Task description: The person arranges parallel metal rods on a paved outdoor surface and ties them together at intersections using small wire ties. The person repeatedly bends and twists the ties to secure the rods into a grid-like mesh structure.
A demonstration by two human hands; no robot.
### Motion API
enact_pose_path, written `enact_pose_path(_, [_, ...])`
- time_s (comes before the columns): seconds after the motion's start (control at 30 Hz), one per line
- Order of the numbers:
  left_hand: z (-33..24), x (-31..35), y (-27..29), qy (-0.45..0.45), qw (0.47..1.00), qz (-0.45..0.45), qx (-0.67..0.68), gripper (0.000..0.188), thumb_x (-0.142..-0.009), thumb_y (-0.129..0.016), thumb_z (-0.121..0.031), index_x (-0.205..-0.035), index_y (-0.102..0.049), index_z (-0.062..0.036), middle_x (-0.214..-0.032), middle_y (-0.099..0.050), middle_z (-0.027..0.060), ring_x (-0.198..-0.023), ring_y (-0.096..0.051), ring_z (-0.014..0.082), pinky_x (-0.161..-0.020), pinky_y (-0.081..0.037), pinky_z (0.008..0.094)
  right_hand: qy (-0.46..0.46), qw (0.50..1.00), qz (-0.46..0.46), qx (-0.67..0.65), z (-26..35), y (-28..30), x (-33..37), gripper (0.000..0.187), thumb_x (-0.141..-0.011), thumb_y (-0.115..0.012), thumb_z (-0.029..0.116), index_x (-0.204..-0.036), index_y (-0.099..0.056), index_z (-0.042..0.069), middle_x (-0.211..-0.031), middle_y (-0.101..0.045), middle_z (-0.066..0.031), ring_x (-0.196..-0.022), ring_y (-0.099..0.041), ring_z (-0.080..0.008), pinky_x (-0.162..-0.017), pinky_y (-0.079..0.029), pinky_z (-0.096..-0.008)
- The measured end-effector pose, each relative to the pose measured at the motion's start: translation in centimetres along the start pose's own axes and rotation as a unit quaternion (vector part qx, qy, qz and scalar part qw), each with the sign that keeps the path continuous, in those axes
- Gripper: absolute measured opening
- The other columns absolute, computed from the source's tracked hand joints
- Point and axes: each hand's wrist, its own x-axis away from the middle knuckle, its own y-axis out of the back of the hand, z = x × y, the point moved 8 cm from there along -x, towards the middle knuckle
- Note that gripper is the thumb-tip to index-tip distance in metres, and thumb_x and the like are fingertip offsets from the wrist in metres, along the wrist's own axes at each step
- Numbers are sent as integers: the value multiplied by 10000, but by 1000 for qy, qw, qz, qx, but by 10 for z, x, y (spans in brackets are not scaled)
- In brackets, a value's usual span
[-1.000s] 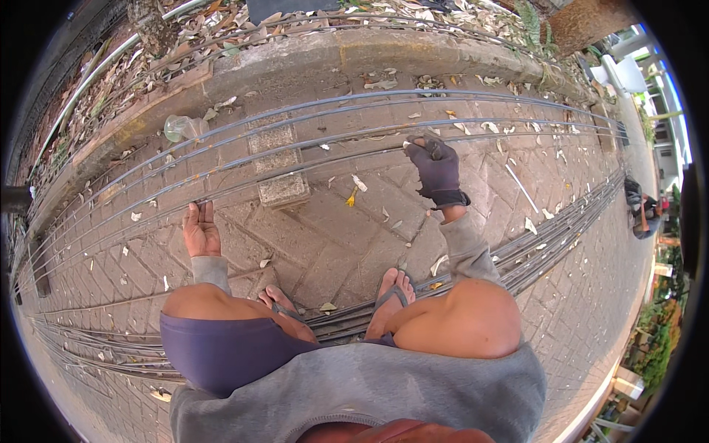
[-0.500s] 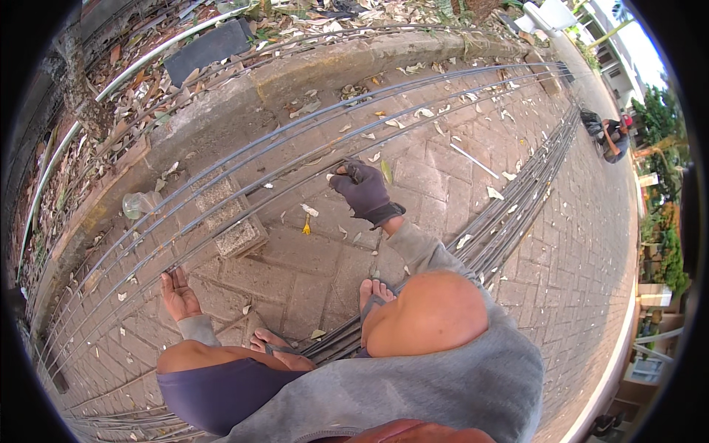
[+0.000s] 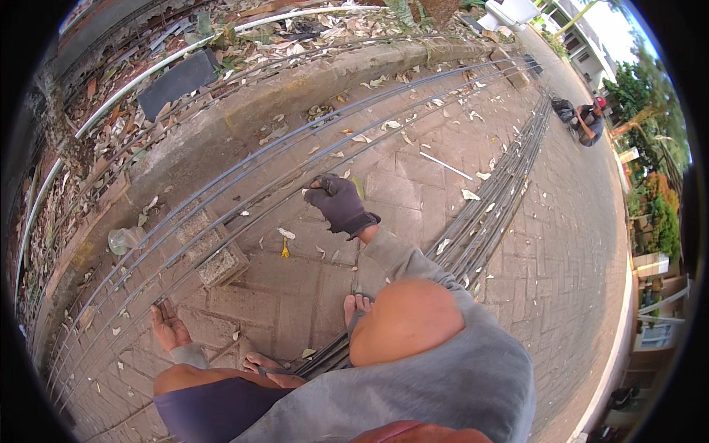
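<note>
Long thin rods (image 3: 281, 144) run in front of you, crossing over a rough block (image 3: 224, 267) on the paving (image 3: 402, 199). Your gloved right hand (image 3: 343, 207) is at the nearest rod, fingers curled; whether they clamp it, I cannot tell. Your bare left hand (image 3: 170, 328) is open, palm up, just beside the rods. A dark bundle (image 3: 491, 199) stretches away to your right. Beyond the rods runs a kerb (image 3: 251, 103); a person (image 3: 587, 125) sits well apart.

Soft, bright daylight covers the pavement (image 3: 569, 295) with faint shadows. Beyond its upper right edge, the sky (image 3: 609, 29) glares white. Fisheye distortion bows the curb (image 3: 251, 107).
</note>
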Motion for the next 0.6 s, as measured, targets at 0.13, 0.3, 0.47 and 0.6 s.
enact_pose_path(0.13, [2, 4, 0, 2, 999, 16, 28, 102, -983, -626, -100, -1013, -606, -4, -1013, -690, 105, -970, -684, 222, -963, -570, 380, -37, 999, -2, -37, -9, 4, -7, 179, -828, -764, 143, -908, -737, -15, -832, -712, -104, -741, -650, -151, -699, -512, -287])
enact_pose_path(0.3, [3, 13, -9, 8, 999, -15, 42, 97, -980, -628, -92, -998, -590, -4, -1031, -675, 118, -988, -678, 242, -963, -574, 409, 7, 1000, -8, 24, 4, 8, -20, 171, -841, -751, 135, -915, -746, -19, -816, -716, -75, -730, -645, -133, -686, -508, -280])
enact_pose_path(0.47, [-2, 19, -20, 7, 999, -17, 40, 102, -983, -625, -96, -998, -591, -1, -1031, -673, 125, -1007, -674, 250, -968, -573, 410, 16, 997, 36, 66, 14, -10, -26, 158, -836, -748, 134, -893, -738, -13, -805, -706, -89, -723, -625, -136, -688, -494, -289])
enact_pose_path(0.6, [-2, 20, -21, 9, 999, -14, 41, 94, -984, -622, -91, -1000, -592, -3, -1033, -675, 119, -1015, -675, 251, -970, -572, 411, 44, 996, 53, 55, 19, -24, -26, 154, -832, -749, 133, -890, -731, -9, -782, -687, -110, -732, -621, -166, -701, -486, -305])
